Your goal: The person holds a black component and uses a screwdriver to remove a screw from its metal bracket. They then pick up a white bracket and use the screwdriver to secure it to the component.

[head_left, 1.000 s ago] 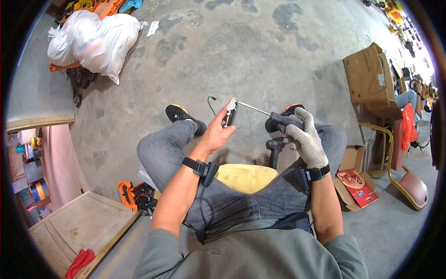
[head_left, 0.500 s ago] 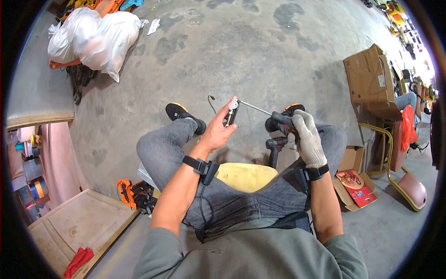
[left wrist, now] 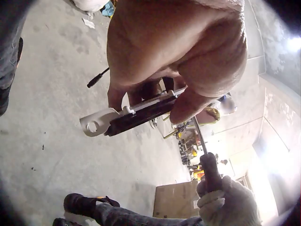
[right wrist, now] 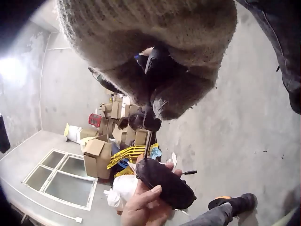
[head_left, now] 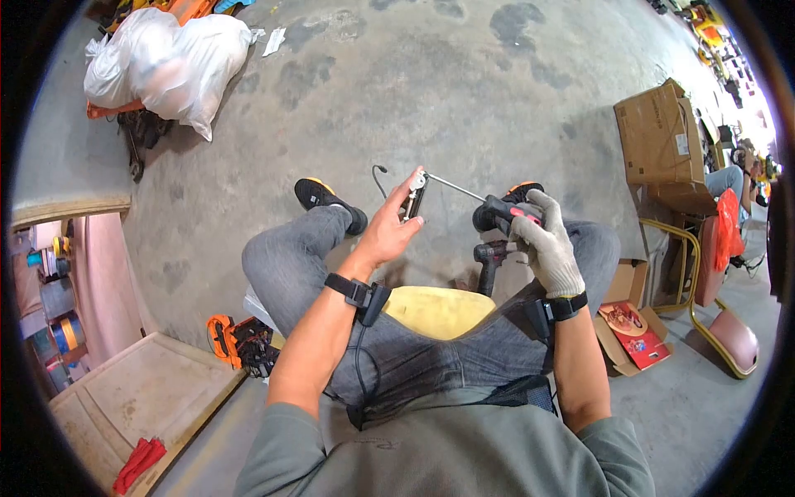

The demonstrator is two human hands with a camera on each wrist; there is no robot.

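My bare left hand (head_left: 387, 238) grips a small black device with a white bracket (left wrist: 141, 115) along one side and a cable (head_left: 379, 178) trailing off. My right hand (head_left: 546, 248), in a knitted glove, holds a screwdriver (head_left: 501, 209) by its dark handle with red parts. Its long metal shaft (head_left: 457, 190) runs left to the far end of the device, where the tip meets it. In the right wrist view the device's dark, rounded back (right wrist: 164, 183) faces the camera. The glove covers part of the handle.
A cordless drill (head_left: 490, 263) stands between the legs, beside a yellow seat (head_left: 439, 313). An opened carton with a red print (head_left: 633, 327) and a yellow-framed chair (head_left: 696, 273) stand right, below a large cardboard box (head_left: 654, 137). White bags (head_left: 170, 74) lie back left.
The screwdriver handle has turned in my right hand, its red part showing differently, and the gloved fingers have shifted on it. My left hand and the device stay almost in place.
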